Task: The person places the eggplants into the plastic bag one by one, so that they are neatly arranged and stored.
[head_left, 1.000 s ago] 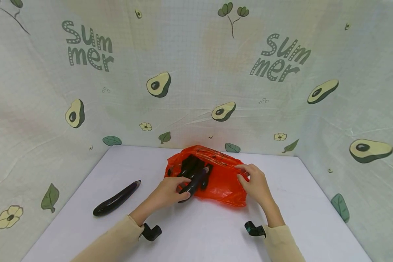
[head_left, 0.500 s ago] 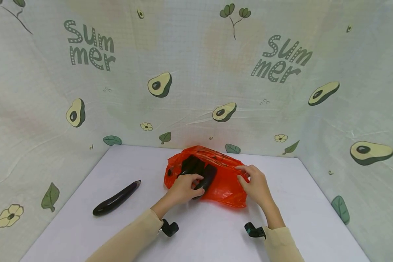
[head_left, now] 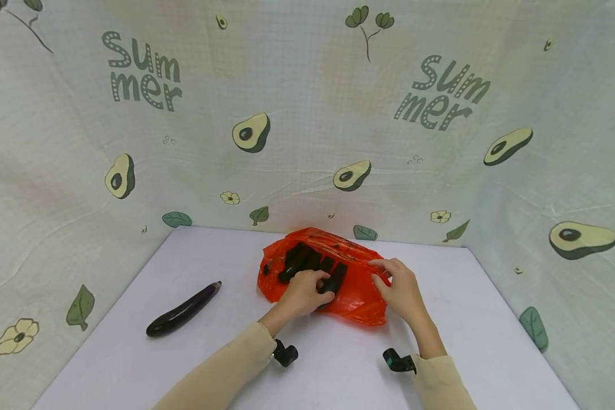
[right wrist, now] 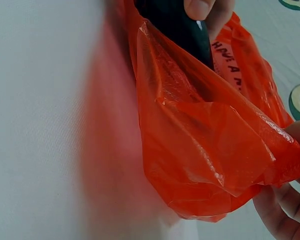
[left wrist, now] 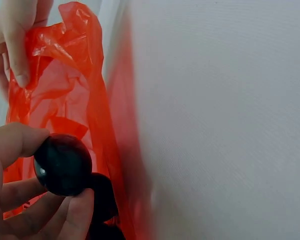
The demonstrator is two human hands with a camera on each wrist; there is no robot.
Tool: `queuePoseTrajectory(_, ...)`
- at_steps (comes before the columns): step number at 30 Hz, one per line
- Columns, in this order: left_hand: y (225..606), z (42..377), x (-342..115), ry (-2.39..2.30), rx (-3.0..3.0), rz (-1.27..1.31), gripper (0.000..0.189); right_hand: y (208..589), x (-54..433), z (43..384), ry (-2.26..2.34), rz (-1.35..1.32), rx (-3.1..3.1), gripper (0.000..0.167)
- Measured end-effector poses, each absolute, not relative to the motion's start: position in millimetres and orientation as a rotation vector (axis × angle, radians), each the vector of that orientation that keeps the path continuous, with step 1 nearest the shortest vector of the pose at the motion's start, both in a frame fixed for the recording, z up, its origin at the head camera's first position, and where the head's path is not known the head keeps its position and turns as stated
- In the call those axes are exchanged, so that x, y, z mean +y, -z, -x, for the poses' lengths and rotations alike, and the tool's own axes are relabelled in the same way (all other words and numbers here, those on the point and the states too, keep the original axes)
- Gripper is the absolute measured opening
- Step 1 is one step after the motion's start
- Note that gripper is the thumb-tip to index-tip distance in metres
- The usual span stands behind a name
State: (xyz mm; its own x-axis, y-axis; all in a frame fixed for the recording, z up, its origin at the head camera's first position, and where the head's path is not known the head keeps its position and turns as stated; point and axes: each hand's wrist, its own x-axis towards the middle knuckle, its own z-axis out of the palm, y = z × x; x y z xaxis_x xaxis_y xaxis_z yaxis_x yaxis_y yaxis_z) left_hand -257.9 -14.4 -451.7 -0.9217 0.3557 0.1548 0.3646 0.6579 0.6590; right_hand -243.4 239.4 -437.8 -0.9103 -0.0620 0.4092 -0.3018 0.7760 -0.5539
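Observation:
A red plastic bag (head_left: 359, 302) lies on the table with its mouth facing the person. My left hand (head_left: 302, 294) grips a dark eggplant (head_left: 335, 279) by its near end, at the bag's mouth. In the left wrist view the rounded end of that eggplant (left wrist: 64, 165) sits between thumb and fingers. Other dark eggplants (head_left: 298, 262) lie inside the bag, left of the held one. My right hand (head_left: 401, 287) pinches the bag's right edge; in the right wrist view its fingers (right wrist: 277, 210) hold the red plastic.
One more eggplant (head_left: 184, 310) lies on the white table (head_left: 338, 376) at the left. A printed cloth (head_left: 307, 114) with avocados and lettering hangs behind and along both sides of the table.
My left hand has moved right and slightly farther in, carrying the eggplant into the bag's mouth. The eggplant's stem end has gone out of sight. My right hand has stayed on the bag's edge.

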Motion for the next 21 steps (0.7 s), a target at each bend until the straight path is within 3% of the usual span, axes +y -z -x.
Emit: queuePoseTrajectory(21,463,264,14,1.019,-2.852,0.449,0.049,440,240,245,-0.879,-0.305,-2.585,0.031)
